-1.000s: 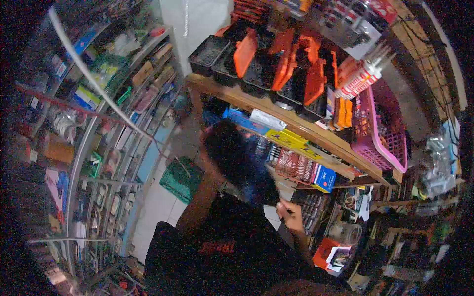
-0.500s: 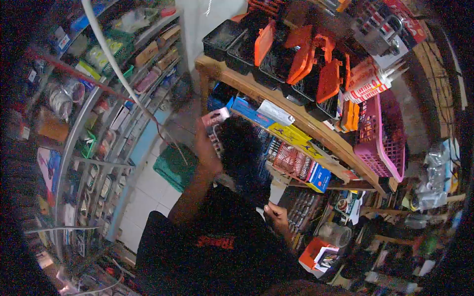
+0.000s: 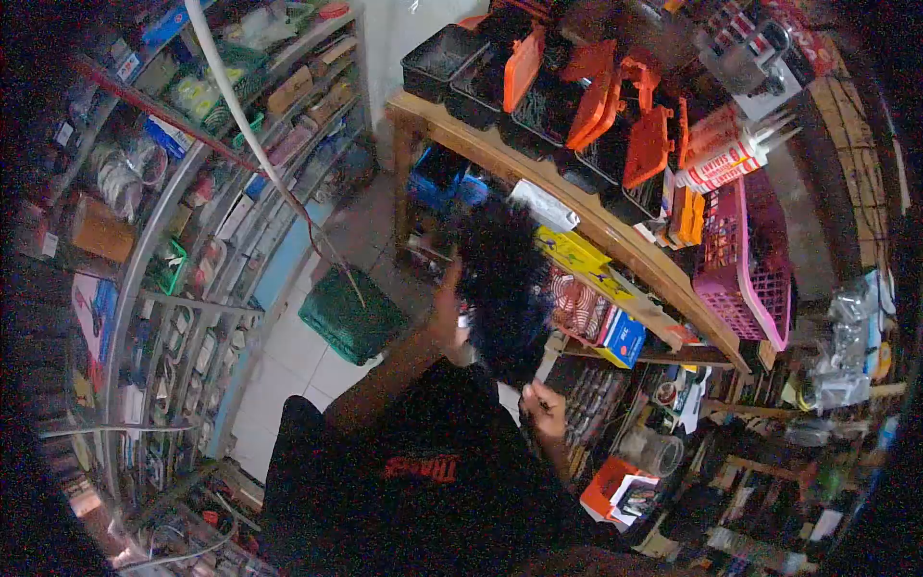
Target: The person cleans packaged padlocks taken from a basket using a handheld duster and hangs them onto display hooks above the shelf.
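My left hand (image 3: 448, 306) reaches forward with its fingers curled round a package. Only a pale sliver of that package (image 3: 463, 335) shows at the palm, the rest being hidden. A dark, fluffy feather duster (image 3: 502, 288) fills the space just right of this hand and covers part of it. Its lower end comes down to my right hand (image 3: 545, 408), which is closed with the thumb on top. The duster's handle is mostly hidden in that grip. My black shirt with red lettering spans the bottom of the view.
A wooden shelf (image 3: 615, 245) runs along the right, bearing black bins with orange lids (image 3: 646, 146), sealant tubes (image 3: 716, 159) and a pink basket (image 3: 735, 260). Boxes (image 3: 625, 339) sit below. A packed display rack (image 3: 178, 221) stands left. A green bin (image 3: 351, 315) is on the tiled floor.
My left hand has moved right and down, and the package's pink top has gone from sight. The duster has shifted right, covering more of the shelf's boxes. My right hand has barely moved.
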Motion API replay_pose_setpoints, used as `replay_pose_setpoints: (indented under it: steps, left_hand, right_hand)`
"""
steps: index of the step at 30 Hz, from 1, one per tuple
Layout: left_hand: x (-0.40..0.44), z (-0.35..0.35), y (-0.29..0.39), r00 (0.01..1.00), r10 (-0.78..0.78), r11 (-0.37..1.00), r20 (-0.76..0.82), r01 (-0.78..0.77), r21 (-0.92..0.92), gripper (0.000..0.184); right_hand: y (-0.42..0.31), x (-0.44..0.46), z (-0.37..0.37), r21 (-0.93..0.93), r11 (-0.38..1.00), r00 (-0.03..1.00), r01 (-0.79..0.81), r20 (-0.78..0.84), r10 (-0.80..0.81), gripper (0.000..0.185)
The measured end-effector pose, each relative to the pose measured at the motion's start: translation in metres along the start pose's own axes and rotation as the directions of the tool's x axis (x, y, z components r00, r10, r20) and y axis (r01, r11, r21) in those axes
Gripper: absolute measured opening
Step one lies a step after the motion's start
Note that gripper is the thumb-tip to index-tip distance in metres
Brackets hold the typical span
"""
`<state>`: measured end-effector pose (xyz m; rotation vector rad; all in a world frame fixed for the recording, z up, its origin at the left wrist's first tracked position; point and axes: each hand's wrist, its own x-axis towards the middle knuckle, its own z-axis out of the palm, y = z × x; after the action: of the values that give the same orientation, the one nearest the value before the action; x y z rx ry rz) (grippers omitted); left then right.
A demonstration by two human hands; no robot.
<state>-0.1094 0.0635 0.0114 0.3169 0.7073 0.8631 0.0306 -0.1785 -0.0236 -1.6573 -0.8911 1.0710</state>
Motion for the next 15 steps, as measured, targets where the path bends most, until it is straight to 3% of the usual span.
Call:
replay_pose_setpoints:
  steps: [3, 4, 5, 6, 9, 10, 11, 12, 14, 15]
  left_hand:
    - [0.001, 0.002, -0.005, 0.991, -0.020, 0.994, 0.129, 0.034, -0.104, 0.065]
    - [0.002, 0.003, -0.006, 0.985, -0.026, 0.990, 0.172, 0.050, -0.135, 0.065]
    - [0.001, 0.004, -0.007, 0.977, -0.028, 0.984, 0.211, 0.065, -0.168, 0.066]
    - [0.003, 0.010, -0.004, 0.868, 0.164, 0.849, 0.468, 0.118, -0.515, 0.062]
    - [0.048, -0.026, 0.022, 0.607, -0.157, 0.906, 0.779, 0.402, -0.131, 0.063]
    - [0.038, -0.027, 0.008, 0.801, -0.099, 0.973, 0.590, 0.202, -0.111, 0.061]
    - [0.027, -0.025, -0.006, 0.934, -0.034, 0.999, 0.355, 0.032, 0.012, 0.059]
    - [0.012, -0.013, 0.002, 0.992, -0.116, 0.992, 0.051, 0.113, 0.060, 0.058]
    - [-0.015, 0.011, 0.009, 0.999, 0.048, 0.997, 0.024, -0.047, -0.055, 0.054]
    - [-0.013, 0.013, 0.010, 0.999, 0.042, 0.997, 0.035, -0.039, -0.069, 0.054]
  right_hand:
    - [0.002, 0.001, -0.002, -0.042, 0.999, 0.997, 0.018, -0.077, -0.022, 0.023]
    - [-0.006, -0.003, -0.003, -0.031, 0.996, 0.996, -0.083, -0.018, 0.083, 0.023]
    - [-0.002, -0.006, -0.003, -0.065, 0.996, 0.998, 0.065, -0.006, -0.066, 0.023]
    - [0.007, -0.009, -0.003, -0.098, 0.972, 0.977, 0.212, 0.017, -0.212, 0.023]
    - [-0.004, -0.018, -0.003, -0.148, 0.963, 0.974, 0.223, 0.000, -0.226, 0.024]
    - [-0.013, -0.020, -0.004, -0.067, 0.995, 0.997, 0.070, -0.039, -0.072, 0.024]
    - [-0.020, -0.021, -0.004, 0.021, 0.996, 0.994, -0.085, -0.070, 0.087, 0.024]
    - [-0.024, -0.020, -0.002, -0.015, 0.988, 0.983, -0.154, -0.104, 0.152, 0.023]
    - [-0.009, -0.023, -0.007, -0.111, 0.991, 0.996, -0.080, -0.039, 0.076, 0.021]
    - [-0.007, -0.022, -0.008, -0.159, 0.987, 0.999, -0.038, -0.001, 0.038, 0.020]
